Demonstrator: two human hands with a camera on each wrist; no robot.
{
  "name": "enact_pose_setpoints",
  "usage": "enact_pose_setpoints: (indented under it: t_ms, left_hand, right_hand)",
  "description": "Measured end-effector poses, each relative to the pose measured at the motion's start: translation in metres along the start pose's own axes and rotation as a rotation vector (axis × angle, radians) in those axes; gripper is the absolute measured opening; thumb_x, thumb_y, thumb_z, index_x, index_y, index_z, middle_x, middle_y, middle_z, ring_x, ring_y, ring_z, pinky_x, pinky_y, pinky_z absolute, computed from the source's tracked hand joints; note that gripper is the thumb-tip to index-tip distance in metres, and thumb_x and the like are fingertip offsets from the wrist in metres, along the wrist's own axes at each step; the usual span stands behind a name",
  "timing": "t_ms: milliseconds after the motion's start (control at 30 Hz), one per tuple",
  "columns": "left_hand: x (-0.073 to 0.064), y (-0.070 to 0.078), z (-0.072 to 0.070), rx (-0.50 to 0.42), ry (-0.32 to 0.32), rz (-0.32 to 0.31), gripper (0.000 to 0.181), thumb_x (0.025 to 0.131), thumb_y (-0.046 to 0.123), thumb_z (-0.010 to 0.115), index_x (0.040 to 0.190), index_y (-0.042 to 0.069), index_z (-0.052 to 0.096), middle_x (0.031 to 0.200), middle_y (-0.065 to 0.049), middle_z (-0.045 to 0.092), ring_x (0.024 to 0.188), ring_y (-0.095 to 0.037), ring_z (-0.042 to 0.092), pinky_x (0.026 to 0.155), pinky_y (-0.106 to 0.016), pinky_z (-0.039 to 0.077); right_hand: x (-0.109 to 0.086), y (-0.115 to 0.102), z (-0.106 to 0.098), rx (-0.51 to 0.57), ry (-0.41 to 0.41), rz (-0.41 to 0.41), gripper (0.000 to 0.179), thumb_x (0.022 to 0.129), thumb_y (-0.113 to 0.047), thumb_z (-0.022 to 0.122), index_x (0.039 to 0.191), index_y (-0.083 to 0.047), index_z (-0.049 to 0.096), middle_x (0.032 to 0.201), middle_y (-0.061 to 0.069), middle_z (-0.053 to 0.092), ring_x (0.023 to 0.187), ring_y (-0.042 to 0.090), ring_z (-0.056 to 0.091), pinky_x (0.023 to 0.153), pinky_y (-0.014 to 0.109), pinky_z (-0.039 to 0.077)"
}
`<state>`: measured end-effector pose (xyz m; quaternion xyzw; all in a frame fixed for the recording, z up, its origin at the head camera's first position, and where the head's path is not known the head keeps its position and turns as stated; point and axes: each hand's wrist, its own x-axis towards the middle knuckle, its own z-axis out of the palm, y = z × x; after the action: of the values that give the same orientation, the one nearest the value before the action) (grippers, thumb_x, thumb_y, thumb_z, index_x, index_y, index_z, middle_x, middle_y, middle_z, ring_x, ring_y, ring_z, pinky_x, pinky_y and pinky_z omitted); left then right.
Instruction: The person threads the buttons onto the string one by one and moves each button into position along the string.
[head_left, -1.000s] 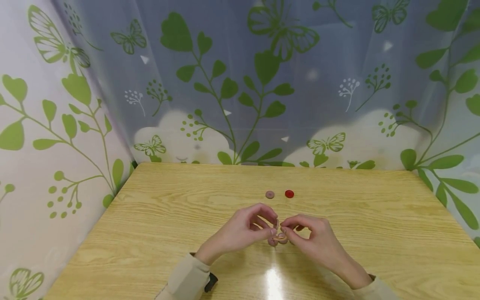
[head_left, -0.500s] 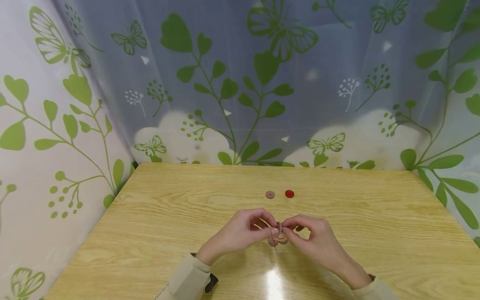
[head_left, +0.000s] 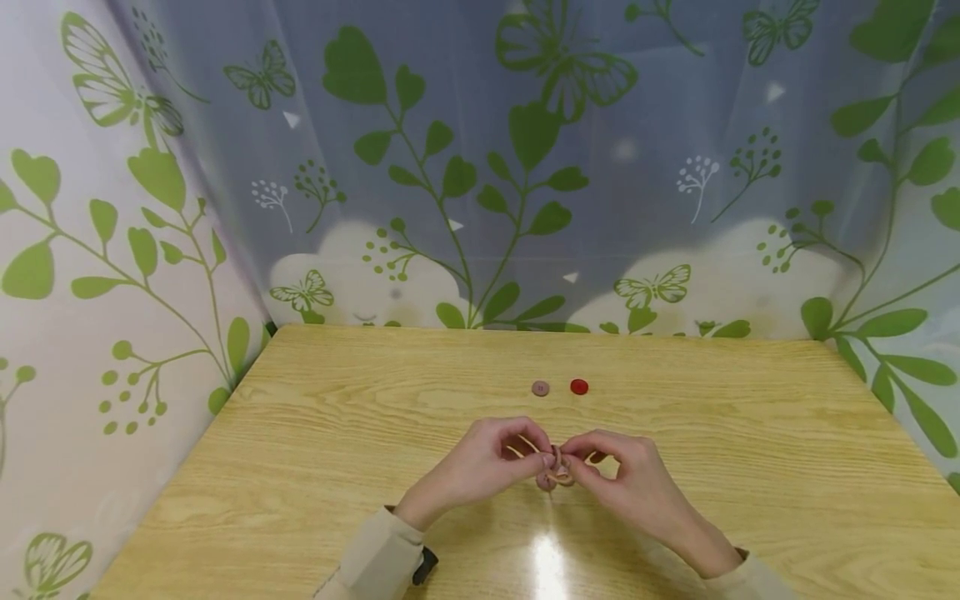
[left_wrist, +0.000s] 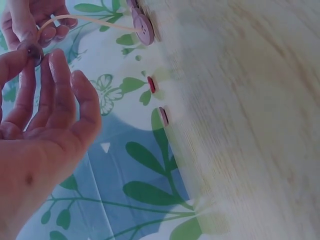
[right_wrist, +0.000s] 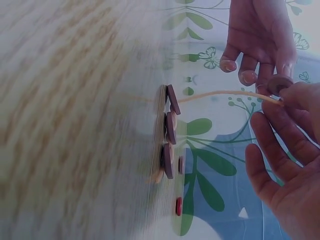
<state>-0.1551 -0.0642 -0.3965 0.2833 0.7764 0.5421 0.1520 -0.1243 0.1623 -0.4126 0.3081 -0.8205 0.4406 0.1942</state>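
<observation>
My left hand [head_left: 498, 457] pinches a brown button [left_wrist: 35, 53] between thumb and fingertips, tilted on its edge. Right against that button, my right hand [head_left: 633, 475] pinches the pale orange cord [right_wrist: 220, 93] by its end with thumb and forefinger. The cord arcs from the fingers down to a group of brown buttons [right_wrist: 170, 128] on the table, close below both hands. Several of these stand in a row in the right wrist view. The fingers partly hide the held button and the cord's tip.
Farther back on the wooden table [head_left: 360, 392] lie a loose brown button [head_left: 540, 388] and a red button [head_left: 579, 387], side by side. A leaf-and-butterfly curtain [head_left: 480, 167] rises behind the table's back edge. Beige sleeves [head_left: 375, 554] cover my forearms.
The left hand has come down slightly, and its button has shifted lower and tilted near the right fingertips. The right hand stays almost in place; the loose buttons have not moved.
</observation>
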Motion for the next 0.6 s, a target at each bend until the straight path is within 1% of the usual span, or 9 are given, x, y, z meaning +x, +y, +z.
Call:
enact_pose_setpoints:
  t_ms: [67,167,267,400,467,600]
  left_hand:
    - [0.0,0.0004,0.0,0.014,0.008,0.002,0.005,0.098,0.017,0.068,0.1,0.014,0.071,0.105,-0.004,0.075,0.096,-0.025,0.074,0.075,-0.022,0.059]
    - [-0.0002,0.0012,0.0001,0.05,0.027,0.005,0.005,0.098,0.015,0.066,0.1,0.014,0.07,0.105,-0.002,0.074,0.093,-0.013,0.072,0.077,-0.022,0.059]
    - [0.0,0.0013,0.0007,0.088,0.052,0.008,0.005,0.098,0.013,0.066,0.1,0.014,0.07,0.103,0.0,0.073,0.089,-0.005,0.069,0.077,-0.022,0.058]
    - [0.0004,0.0009,0.002,0.111,0.075,0.013,0.005,0.096,0.013,0.066,0.1,0.012,0.069,0.099,0.001,0.073,0.087,-0.003,0.067,0.075,-0.022,0.058]
    - [0.0003,0.0008,0.0026,0.106,0.076,0.01,0.005,0.096,0.014,0.067,0.1,0.011,0.069,0.097,0.001,0.074,0.085,-0.003,0.067,0.075,-0.021,0.057]
    - [0.0001,0.0005,0.0033,0.087,0.064,0.012,0.007,0.096,0.017,0.069,0.099,0.011,0.069,0.096,0.0,0.074,0.084,-0.003,0.067,0.075,-0.022,0.057]
  right_hand:
    - [0.0,0.0009,-0.0002,0.0,-0.001,-0.009,0.025,0.086,0.003,0.078,0.099,-0.018,0.076,0.089,-0.006,0.078,0.081,0.0,0.069,0.067,0.022,0.057]
    - [-0.0008,0.0029,-0.0002,-0.013,0.005,-0.029,0.026,0.083,0.004,0.079,0.101,-0.015,0.076,0.087,-0.002,0.078,0.079,0.0,0.069,0.064,0.019,0.056]
    - [-0.0012,0.004,0.0,-0.038,0.011,-0.043,0.028,0.081,0.006,0.08,0.102,-0.012,0.076,0.085,-0.003,0.077,0.077,0.0,0.068,0.061,0.019,0.055]
    - [-0.001,0.0042,-0.0003,-0.04,0.005,-0.051,0.029,0.081,0.005,0.081,0.105,-0.01,0.076,0.083,-0.005,0.076,0.076,-0.001,0.067,0.061,0.02,0.055]
    - [-0.001,0.0042,-0.0008,-0.019,-0.007,-0.056,0.03,0.08,0.005,0.081,0.106,-0.009,0.075,0.083,-0.005,0.076,0.075,-0.001,0.067,0.061,0.021,0.056]
    - [-0.0012,0.0039,-0.0018,0.018,-0.032,-0.058,0.033,0.081,0.003,0.082,0.11,-0.01,0.075,0.081,-0.005,0.075,0.071,-0.001,0.065,0.058,0.023,0.055]
